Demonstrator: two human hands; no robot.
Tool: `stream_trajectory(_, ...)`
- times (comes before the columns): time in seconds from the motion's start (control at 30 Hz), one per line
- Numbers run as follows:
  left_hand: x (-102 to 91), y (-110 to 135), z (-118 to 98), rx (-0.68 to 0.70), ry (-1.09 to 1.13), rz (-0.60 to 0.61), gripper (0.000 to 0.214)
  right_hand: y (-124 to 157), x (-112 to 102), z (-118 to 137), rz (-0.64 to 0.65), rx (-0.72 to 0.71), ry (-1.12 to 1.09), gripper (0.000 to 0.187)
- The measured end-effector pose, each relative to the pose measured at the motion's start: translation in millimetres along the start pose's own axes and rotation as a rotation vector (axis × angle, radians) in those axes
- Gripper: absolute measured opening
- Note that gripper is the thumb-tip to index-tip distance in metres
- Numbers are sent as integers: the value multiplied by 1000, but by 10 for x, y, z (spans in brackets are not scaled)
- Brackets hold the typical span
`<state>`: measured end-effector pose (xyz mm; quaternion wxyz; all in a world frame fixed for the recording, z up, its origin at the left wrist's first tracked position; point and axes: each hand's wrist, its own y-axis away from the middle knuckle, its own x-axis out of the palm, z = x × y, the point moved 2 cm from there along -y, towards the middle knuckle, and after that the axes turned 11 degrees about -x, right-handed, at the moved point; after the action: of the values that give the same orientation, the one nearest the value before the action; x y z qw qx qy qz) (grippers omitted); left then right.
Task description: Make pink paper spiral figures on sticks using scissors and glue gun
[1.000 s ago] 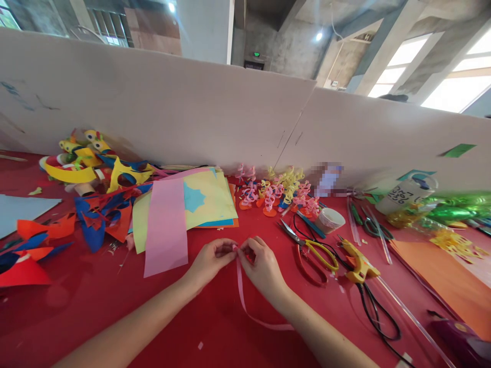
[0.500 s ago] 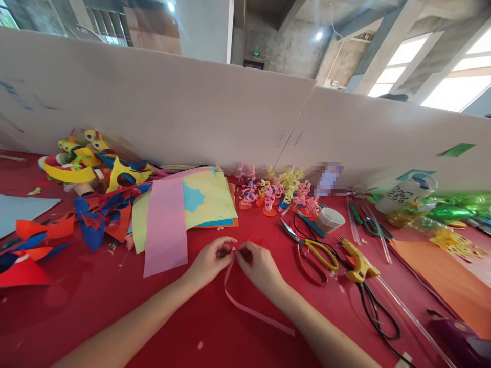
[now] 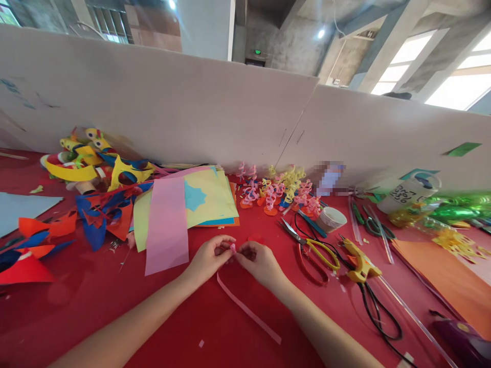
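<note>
My left hand (image 3: pixel 209 258) and my right hand (image 3: pixel 259 262) meet fingertip to fingertip over the red table (image 3: pixel 115 306). Both pinch the rolled end of a thin pink paper strip (image 3: pixel 249 312). A small pink coil shows between the fingers. The loose tail of the strip lies flat on the table and runs back toward me, to the right. A small red paper disc (image 3: pixel 255 238) lies just beyond my right hand.
Pink and yellow paper sheets (image 3: pixel 184 204) lie beyond my left hand, coloured scraps (image 3: pixel 95 214) at the left. Finished curled paper pieces (image 3: pixel 276 191) stand by the white partition (image 3: pixel 192 112). Scissors (image 3: pixel 310 248), a yellow glue gun (image 3: pixel 358 263), tape (image 3: pixel 330 219) and orange sheets (image 3: pixel 441 276) lie at the right.
The strip's tail has dropped from a hanging loop to lie flat on the table, and more of it is rolled up. Both hands stayed in place, fingers turning.
</note>
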<state>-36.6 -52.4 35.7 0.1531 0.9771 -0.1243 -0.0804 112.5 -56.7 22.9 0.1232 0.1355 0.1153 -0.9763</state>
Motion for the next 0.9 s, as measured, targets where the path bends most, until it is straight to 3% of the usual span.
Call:
stream_trajectory(0.17, -14, 21, -53, -1, -71, -7, 20, -8, 3, -13, 20, -37, -52, 12)
stream_trajectory(0.4, -60, -9, -26, -1, -87, -28, 30, -11, -27, 26, -1, -95, 91, 14)
stream_trajectory(0.67, -97, -47, -9, 23, -195, -33, 17, 6, 0, 43, -22, -113, -1, 6)
stream_trajectory(0.9, -125, -64, -4, -3, -117, -41, 27, 27, 5, 107, 8, -240, -2, 15)
